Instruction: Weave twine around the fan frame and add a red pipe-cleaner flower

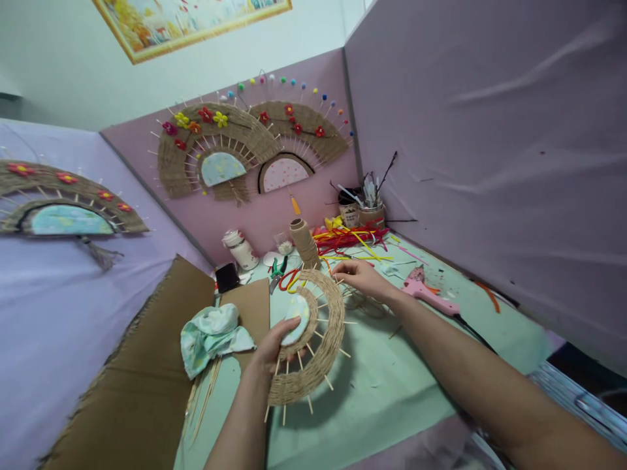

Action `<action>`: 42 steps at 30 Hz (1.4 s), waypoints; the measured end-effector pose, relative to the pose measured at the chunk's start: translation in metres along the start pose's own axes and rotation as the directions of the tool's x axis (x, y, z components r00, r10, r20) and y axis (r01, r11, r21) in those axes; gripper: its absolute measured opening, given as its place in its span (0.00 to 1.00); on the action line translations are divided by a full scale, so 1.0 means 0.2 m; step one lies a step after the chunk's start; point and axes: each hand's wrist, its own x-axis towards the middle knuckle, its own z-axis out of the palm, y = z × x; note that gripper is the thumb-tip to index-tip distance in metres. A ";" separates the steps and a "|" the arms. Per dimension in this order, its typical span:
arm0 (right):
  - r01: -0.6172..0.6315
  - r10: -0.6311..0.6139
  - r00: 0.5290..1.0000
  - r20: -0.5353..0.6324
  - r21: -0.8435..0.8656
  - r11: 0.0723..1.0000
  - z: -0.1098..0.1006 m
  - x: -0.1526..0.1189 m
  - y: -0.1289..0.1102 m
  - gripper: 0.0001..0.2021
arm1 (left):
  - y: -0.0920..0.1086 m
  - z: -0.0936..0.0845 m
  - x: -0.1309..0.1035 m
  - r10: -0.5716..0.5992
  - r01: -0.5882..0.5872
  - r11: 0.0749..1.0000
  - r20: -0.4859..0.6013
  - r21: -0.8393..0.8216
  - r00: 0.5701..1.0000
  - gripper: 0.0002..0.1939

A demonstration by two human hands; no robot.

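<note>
My left hand (274, 346) grips a half-round woven fan (334, 339) by its pale blue patterned centre, the thumb on top. Thin wooden sticks poke out around the fan's twine-wrapped band. My right hand (362, 277) is closed in a pinch beside the fan's upper edge, fingertips on what looks like a strand of twine. Loose loops of jute twine (367, 305) lie on the table just under this hand. A spool of twine (304, 243) stands upright behind the fan. Green-handled pliers (278, 269) rest left of the spool.
A pink glue gun (428, 297) lies at right with its cable. Red and yellow pipe cleaners (350, 240) are piled at the back. At left are crumpled cloth (213, 336), thin sticks (206, 395) and a cardboard sheet (132, 365). Finished fans (215, 147) hang on the partition.
</note>
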 end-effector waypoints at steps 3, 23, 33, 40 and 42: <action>0.003 -0.004 1.000 -0.031 -0.025 1.000 -0.01 0.00 0.00 0.08 | 0.00 0.01 0.00 -0.013 0.014 1.000 -0.006 0.023 1.000 0.09; -0.345 0.314 0.936 0.160 0.601 0.721 -0.06 0.00 -0.07 0.08 | 0.01 -0.01 0.00 -0.041 0.041 0.999 -0.006 -0.001 0.999 0.10; -0.349 0.331 0.932 0.148 0.612 0.710 -0.07 -0.01 -0.08 0.07 | 0.00 -0.02 0.01 -0.055 0.056 0.998 -0.009 0.010 0.998 0.11; -0.358 0.330 0.930 0.162 0.601 0.715 -0.06 -0.01 -0.09 0.06 | 0.00 -0.01 0.00 -0.047 0.047 0.998 -0.007 0.042 0.999 0.11; -0.357 0.329 0.930 0.162 0.603 0.713 -0.06 -0.01 -0.09 0.06 | 0.00 -0.02 0.00 -0.044 0.044 0.998 -0.001 0.045 0.999 0.11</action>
